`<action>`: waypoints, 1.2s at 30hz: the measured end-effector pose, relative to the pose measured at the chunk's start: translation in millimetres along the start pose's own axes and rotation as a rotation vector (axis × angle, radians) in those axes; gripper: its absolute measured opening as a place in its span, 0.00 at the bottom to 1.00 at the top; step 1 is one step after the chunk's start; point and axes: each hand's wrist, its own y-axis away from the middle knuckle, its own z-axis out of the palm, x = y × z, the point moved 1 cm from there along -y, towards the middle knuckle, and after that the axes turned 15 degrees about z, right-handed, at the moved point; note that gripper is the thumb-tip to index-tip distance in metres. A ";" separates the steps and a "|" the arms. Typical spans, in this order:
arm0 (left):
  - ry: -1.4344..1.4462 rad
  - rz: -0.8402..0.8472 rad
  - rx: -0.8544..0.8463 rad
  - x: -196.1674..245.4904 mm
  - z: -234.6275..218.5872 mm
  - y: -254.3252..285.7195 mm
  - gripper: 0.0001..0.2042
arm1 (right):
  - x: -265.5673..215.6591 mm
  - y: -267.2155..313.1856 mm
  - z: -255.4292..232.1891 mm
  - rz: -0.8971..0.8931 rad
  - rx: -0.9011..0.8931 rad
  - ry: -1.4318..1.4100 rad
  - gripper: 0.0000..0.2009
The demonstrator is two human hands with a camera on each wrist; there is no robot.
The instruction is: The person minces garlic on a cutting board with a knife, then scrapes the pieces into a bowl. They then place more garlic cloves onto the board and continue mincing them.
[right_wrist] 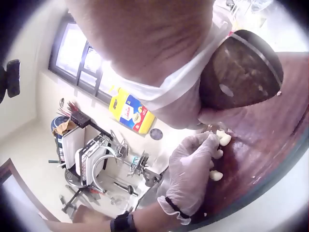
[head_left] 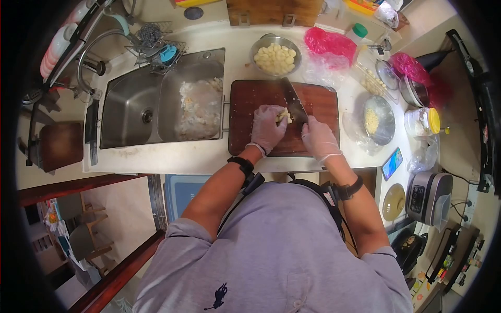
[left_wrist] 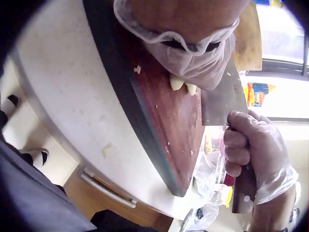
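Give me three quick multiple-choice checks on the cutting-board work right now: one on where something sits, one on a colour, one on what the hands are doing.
1. Where does the metal bowl of peeled garlic cloves stand?
A. In the sink
B. On the counter just beyond the cutting board
C. On the floor

2. What colour is the cutting board?
A. Dark reddish brown
B. White
C. Bright green

3. What is the right hand doing?
A. Lying flat and open on the counter
B. Gripping the handle of the cleaver
C. Holding a phone

Answers: 1 B, the head view shows the bowl on the white counter behind the board. 2 A, all views show dark red-brown wood. 3 B, the left wrist view shows gloved fingers curled round the handle of the cleaver, while the left hand steadies the garlic cloves beside the blade.
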 end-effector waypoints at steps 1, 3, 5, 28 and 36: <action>-0.003 -0.004 0.002 -0.9 0.9 0.3 0.12 | -1.4 -0.3 1.3 -0.003 -0.019 0.015 0.13; -0.006 0.035 0.038 -2.8 3.0 1.6 0.12 | -0.2 -1.7 8.1 -0.017 -0.034 0.037 0.13; -0.017 0.044 0.032 -0.3 4.0 1.0 0.12 | -0.2 0.7 12.2 -0.019 -0.026 0.046 0.14; -0.034 -0.032 -0.296 11.5 10.8 9.0 0.34 | 32.1 -33.3 49.8 -0.124 0.149 -0.020 0.17; 0.020 -0.080 -0.201 6.8 9.9 11.0 0.26 | 39.0 -39.7 18.3 -0.130 0.097 0.035 0.20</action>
